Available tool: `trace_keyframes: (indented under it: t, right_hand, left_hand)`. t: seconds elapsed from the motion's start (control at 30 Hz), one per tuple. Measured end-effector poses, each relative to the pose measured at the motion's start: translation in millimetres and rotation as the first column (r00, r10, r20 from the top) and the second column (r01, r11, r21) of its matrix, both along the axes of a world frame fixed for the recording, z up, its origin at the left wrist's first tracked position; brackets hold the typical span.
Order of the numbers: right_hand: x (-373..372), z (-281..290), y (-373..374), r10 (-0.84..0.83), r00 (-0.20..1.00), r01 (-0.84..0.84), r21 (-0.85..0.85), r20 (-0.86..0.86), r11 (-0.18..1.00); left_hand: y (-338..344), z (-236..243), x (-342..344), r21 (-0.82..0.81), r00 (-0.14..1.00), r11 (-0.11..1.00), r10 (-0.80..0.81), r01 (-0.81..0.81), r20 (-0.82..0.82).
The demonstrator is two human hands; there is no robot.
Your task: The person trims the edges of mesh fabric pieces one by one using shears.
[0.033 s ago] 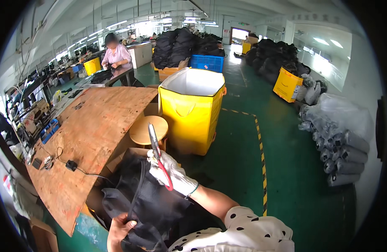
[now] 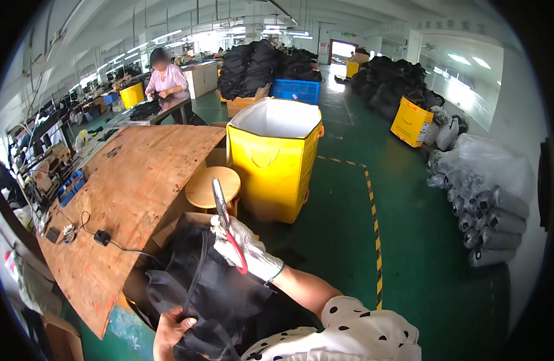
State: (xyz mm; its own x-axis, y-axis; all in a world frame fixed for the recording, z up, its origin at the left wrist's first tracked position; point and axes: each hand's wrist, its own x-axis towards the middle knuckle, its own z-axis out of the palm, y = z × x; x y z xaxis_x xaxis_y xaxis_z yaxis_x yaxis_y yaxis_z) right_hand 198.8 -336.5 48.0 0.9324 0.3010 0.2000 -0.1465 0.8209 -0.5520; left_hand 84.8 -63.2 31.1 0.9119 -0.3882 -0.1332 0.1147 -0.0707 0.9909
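Observation:
My bare left hand (image 2: 171,330) pinches the edge of a black mesh-fabric bag (image 2: 232,298) with straps, which lies bunched in front of me. In a white knit glove, my right hand (image 2: 248,251) is closed round a pair of scissors (image 2: 220,201) with red handles. The blades point up and away from me, above the far part of the bag. Part of the bag's lower side is hidden by my polka-dot sleeve and clothing.
A wooden worktable (image 2: 138,174) with cables stands at left. Beyond the bag are a round stool (image 2: 213,186) and a tall yellow bin (image 2: 268,171). Grey wrapped rolls (image 2: 496,228) lie at right. A co-worker (image 2: 167,81) works at a far table.

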Motion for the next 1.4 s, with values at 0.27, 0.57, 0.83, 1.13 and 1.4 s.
trace_keyframes:
  t: [0.27,0.57,0.83,1.13,1.4]
  right_hand:
    - [-2.8,-7.1,5.5,0.1,0.994,-0.088,0.214,-0.049,0.973]
    - [-11.9,-2.1,4.4,-0.002,0.993,-0.013,-0.126,-0.119,0.992]
    - [-7.2,-2.3,8.9,0.035,0.987,-0.053,-0.115,-0.157,0.992]
    - [-12.9,10.1,22.4,0.047,0.961,-0.055,-0.019,-0.273,0.998]
    - [4.3,-18.1,20.0,0.051,0.975,-0.06,-0.036,-0.216,0.998]
  left_hand:
    - [0.1,6.9,-12.0,0.491,0.912,0.822,0.077,-0.287,0.404]
    - [2.2,-7.3,-16.1,-0.05,0.881,0.908,0.416,-0.416,0.224]
    - [10.7,3.4,-21.0,-0.015,0.987,0.988,0.156,-0.157,-0.043]
    - [32.7,-24.7,-14.8,-0.622,0.994,0.776,0.055,-0.104,-0.098]
    - [5.4,-23.1,-25.7,-0.794,0.935,0.528,-0.003,-0.3,-0.355]
